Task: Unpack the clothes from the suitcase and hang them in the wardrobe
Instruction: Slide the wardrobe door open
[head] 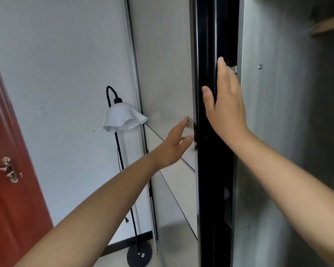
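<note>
White walls frame a bedroom corner, seen from a head cam looking fwd and down. Wardrobe (pixel 274 132) fills the centre and right: pale grey wood-grain panels, w/ a black vertical door edge (pixel 206 170) running top to bottom. Right hand (pixel 227 105) rests flat against that black edge, fingers straight and relaxed, thumb on the edge's left side, holding nothing. Left hand (pixel 176 145) reaches toward the pale door panel (pixel 162 74) just left of the edge; its fingers are spread and loose, slightly blurred, tips at or near the panel, contact unclear. Both forearms are bare. Wooden shelf (pixel 328 25) shows inside at upper right. Left of the wardrobe stands a black floor lamp (pixel 123 118) w/ a white ruffled shade. Red door (pixel 8 170) w/ a metal handle sits at far left. No suitcase or clothes in shot.
</note>
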The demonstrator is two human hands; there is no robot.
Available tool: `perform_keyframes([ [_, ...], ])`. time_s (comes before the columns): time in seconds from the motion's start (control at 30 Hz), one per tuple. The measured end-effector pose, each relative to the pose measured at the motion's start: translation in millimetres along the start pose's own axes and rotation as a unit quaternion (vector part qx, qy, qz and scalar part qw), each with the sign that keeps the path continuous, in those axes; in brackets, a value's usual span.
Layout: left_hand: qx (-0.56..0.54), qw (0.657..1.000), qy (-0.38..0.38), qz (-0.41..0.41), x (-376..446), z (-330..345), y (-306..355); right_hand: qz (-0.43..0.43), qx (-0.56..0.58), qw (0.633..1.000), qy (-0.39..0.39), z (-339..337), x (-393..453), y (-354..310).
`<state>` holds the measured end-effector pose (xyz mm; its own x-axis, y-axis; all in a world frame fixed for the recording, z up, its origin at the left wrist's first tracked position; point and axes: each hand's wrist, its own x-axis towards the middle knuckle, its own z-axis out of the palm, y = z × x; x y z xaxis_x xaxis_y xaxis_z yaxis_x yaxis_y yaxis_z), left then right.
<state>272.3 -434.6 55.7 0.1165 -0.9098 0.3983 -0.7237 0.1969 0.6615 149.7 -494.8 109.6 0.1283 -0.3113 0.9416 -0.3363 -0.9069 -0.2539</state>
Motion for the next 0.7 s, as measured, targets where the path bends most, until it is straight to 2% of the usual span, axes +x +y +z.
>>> perform_keyframes([
  [0.07,0.080,0.997,-0.020,0.010,-4.6,-13.8,-4.5,-0.034,-0.076,0.995,0.048,6.2,-10.6,-0.8],
  [0.13,0.190,0.982,-0.023,-0.008,-15.4,-28.6,-12.5,-0.066,-0.141,0.986,0.057,12.8,-27.8,-5.2],
  [0.23,0.354,0.933,-0.023,-0.066,-48.7,-46.0,-29.2,-0.098,-0.163,0.981,-0.025,20.4,-61.7,-23.2],
  [0.3,0.410,0.904,-0.029,-0.115,-81.0,-54.8,-42.8,-0.099,-0.149,0.978,-0.109,28.0,-85.9,-41.3],
  [0.37,0.444,0.883,-0.027,-0.149,-121.3,-65.0,-57.7,-0.079,-0.129,0.973,-0.176,40.3,-112.1,-66.4],
  [0.43,0.468,0.867,-0.021,-0.170,-170.9,-77.8,-75.7,-0.059,-0.099,0.973,-0.199,54.9,-142.4,-103.1],
  [0.53,0.461,0.865,-0.010,-0.199,-247.6,-99.8,-104.6,0.011,-0.059,0.952,-0.299,78.3,-192.1,-163.1],
  [0.6,0.456,0.863,-0.007,-0.219,-293.3,-111.9,-120.3,0.017,-0.049,0.937,-0.344,90.1,-225.4,-198.2],
  [0.7,0.459,0.851,-0.022,-0.255,-360.5,-128.9,-142.6,0.032,0.001,0.934,-0.355,105.3,-274.2,-252.4],
])
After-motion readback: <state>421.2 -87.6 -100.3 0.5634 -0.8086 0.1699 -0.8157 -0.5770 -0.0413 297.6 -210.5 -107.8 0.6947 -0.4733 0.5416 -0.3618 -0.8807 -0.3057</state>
